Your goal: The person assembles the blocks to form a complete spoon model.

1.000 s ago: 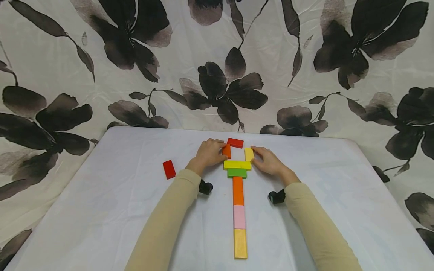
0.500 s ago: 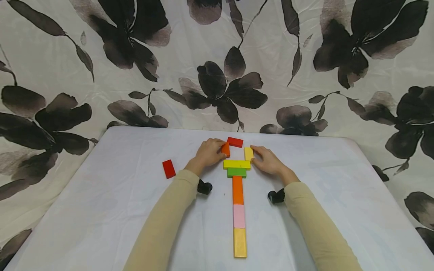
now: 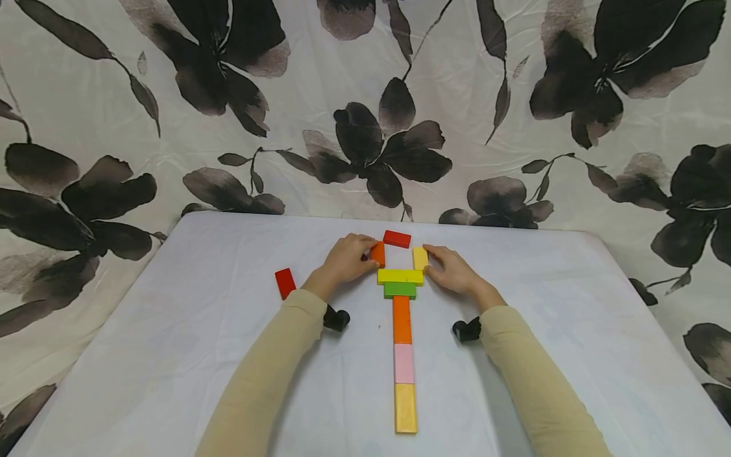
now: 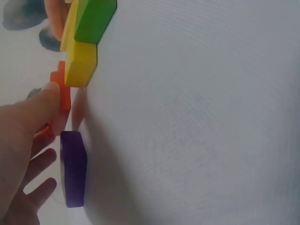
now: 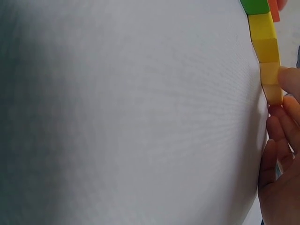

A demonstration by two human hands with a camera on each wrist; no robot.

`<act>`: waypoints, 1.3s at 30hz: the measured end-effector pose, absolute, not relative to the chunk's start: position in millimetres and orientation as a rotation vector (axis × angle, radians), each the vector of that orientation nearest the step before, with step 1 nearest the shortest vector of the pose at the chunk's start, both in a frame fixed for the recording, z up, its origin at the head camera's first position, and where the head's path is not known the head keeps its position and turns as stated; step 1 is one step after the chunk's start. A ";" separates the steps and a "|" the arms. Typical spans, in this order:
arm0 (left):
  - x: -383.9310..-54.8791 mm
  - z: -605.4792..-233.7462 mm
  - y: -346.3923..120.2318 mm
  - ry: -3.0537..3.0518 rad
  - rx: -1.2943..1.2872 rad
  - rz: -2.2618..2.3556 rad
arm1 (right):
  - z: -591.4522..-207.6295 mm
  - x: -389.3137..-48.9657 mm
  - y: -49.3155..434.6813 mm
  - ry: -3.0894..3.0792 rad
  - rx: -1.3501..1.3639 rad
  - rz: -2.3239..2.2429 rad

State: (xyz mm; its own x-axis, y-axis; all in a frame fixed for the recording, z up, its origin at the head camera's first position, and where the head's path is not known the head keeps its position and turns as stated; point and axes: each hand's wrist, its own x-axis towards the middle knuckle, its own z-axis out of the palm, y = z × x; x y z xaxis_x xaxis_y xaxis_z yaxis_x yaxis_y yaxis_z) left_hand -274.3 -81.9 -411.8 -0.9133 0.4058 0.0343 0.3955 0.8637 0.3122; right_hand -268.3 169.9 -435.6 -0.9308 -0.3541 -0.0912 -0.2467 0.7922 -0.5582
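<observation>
My left hand [image 3: 348,259] pinches a small orange block [image 3: 377,254] between thumb and fingers, just above the left end of a yellow block [image 3: 400,277]. Opposite it, my right hand [image 3: 453,269] pinches a pale yellow block [image 3: 420,258] standing at that yellow block's right end. Beyond them lies a red block [image 3: 396,239], slightly tilted. In the left wrist view a purple block [image 4: 73,168] lies beside the orange one, under the spread fingers; the left hand mostly hides it in the head view.
Below the yellow block a green block [image 3: 400,290], an orange block [image 3: 402,320], a pink block [image 3: 403,363] and a golden block [image 3: 405,408] form a column on the white table [image 3: 171,381]. Another red block [image 3: 284,283] lies beside the left sleeve. A floral cloth [image 3: 365,152] hangs behind.
My left hand has drawn the orange block slightly left, away from the red block above, and the left forearm has swung left. The right hand holds its place.
</observation>
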 end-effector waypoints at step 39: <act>-276.3 -417.6 -86.5 2.975 0.619 0.478 | -433.2 -268.2 169.1 2.783 -0.488 -0.824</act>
